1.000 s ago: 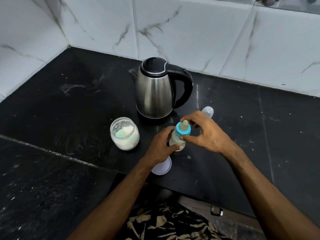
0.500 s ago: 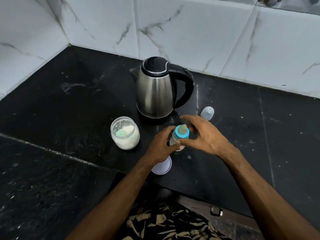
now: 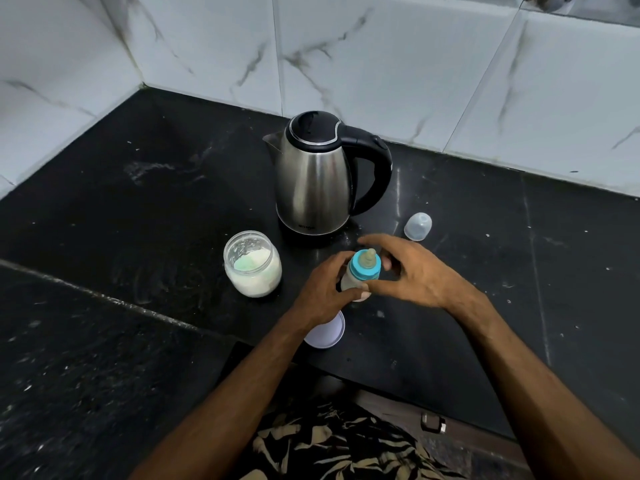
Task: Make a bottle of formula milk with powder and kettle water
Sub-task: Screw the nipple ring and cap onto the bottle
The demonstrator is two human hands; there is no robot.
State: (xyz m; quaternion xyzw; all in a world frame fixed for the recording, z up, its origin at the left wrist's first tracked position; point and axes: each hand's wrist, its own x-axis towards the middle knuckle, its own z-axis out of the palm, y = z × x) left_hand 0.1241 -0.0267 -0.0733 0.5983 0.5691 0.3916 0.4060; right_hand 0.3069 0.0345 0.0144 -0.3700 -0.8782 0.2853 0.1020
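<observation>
Single head-worn wide-angle view, looking forward and steeply down, close over the black counter (image 3: 145, 216) toward the tiled corner wall (image 3: 381, 57).

A home kitchen: black stone counter (image 3: 138, 209), marble-look wall tiles (image 3: 381, 53), steel electric kettle (image 3: 315, 181).

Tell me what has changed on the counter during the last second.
The right hand let go of the baby bottle's blue collar and opened around it. The left hand keeps gripping the bottle body. Kettle, powder jar, clear cap and white lid stayed put.
</observation>
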